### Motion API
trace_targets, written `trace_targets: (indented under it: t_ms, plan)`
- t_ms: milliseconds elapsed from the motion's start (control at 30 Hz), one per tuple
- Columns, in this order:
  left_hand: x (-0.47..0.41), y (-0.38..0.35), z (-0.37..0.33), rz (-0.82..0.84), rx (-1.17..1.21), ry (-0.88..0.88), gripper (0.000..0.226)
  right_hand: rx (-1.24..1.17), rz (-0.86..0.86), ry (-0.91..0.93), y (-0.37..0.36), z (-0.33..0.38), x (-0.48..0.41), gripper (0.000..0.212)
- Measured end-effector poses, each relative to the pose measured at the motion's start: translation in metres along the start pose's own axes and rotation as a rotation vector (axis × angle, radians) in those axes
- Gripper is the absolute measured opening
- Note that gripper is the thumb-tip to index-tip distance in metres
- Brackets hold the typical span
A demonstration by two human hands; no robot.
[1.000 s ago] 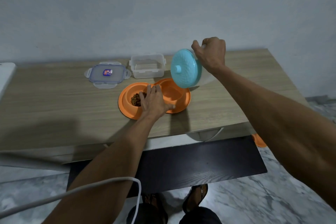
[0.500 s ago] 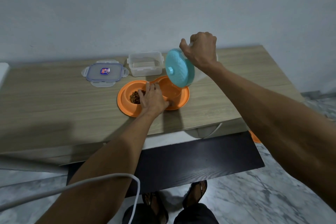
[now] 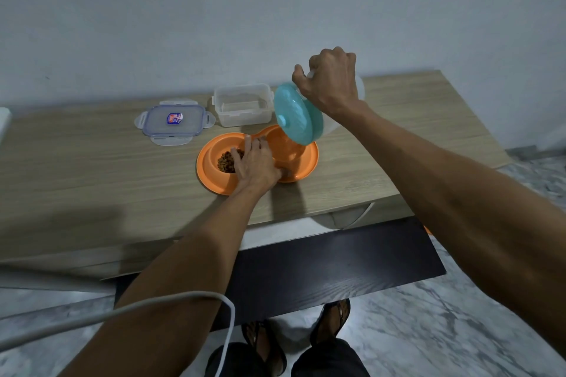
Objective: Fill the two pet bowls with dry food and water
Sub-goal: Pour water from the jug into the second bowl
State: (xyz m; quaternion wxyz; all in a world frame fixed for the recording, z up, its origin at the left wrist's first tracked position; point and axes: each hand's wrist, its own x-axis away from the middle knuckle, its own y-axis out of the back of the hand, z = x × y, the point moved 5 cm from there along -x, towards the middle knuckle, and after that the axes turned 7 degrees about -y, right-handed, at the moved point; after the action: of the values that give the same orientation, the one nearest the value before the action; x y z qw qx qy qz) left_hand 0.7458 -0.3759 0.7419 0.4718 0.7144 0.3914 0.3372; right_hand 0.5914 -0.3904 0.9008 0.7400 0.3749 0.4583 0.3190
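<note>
An orange double pet bowl (image 3: 311,159) lies on the wooden table (image 3: 92,168). Its left well holds brown dry food (image 3: 226,161); the right well looks orange inside, and I cannot tell if water is in it. My left hand (image 3: 255,162) rests flat on the bowl's middle ridge, pressing it down. My right hand (image 3: 330,82) grips the handle of a clear jug with a teal lid (image 3: 298,115), tipped steeply with the lid facing down over the right well.
A lidless, clear plastic container (image 3: 242,105) stands behind the bowl, its clip lid (image 3: 173,124) lying to the left. A white cable (image 3: 183,300) crosses my left arm. A dark shelf (image 3: 337,263) sticks out under the table's front edge.
My right hand has carried the jug left and lower, tipping it further until its lid hangs over the right well. My left hand has stayed on the bowl.
</note>
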Motion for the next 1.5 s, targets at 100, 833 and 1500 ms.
trace_targets:
  t_ms: [100, 833, 1500]
  plan:
    - [0.001, 0.001, 0.0, 0.002, 0.004, 0.004, 0.105, 0.019, -0.001, 0.01, 0.002, 0.002, 0.0, 0.046]
    - [0.001, 0.001, -0.001, 0.024, 0.028, 0.02, 0.1, 0.09, 0.033, 0.069, 0.001, 0.012, 0.006, 0.044]
    - [0.003, 0.004, -0.004, 0.044, 0.009, 0.032, 0.112, 0.128, 0.043, 0.256, -0.004, 0.034, 0.018, 0.04]
